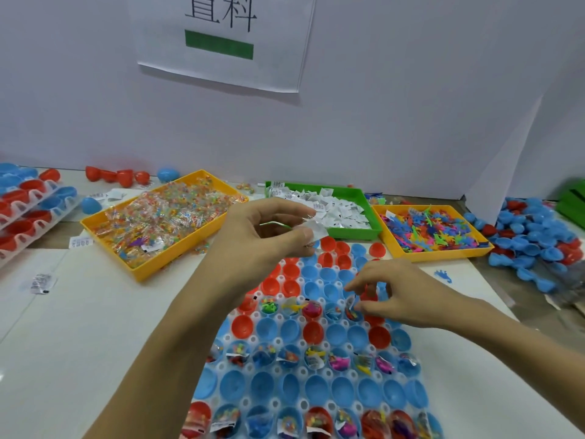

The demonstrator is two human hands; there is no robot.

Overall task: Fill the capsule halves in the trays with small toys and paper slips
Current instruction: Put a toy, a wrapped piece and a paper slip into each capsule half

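Supply bins sit at 12 o'clock of the capsule tray (286, 369), within arm's reach: yellow bin of bagged toys (164, 221) at 10, green bin of paper slips (332, 205) at 12, yellow bin of plastic figures (432, 231) at 2. Loose capsule halves (531, 236) are piled at 3.

Left hand (262, 239) hovers above the tray's far end, likely a holding stock to feed from. Thumb and forefinger are pinched on paper slips (316, 228), with a thin green piece (275, 224) also in the grip.

Right hand (395, 289) is low over the partly filled row. Fingertips (356, 307) are drawn close, pinching something small at a capsule half (353, 310); item too blurred to name.

Filled rows lie nearer; far rows are unfilled.
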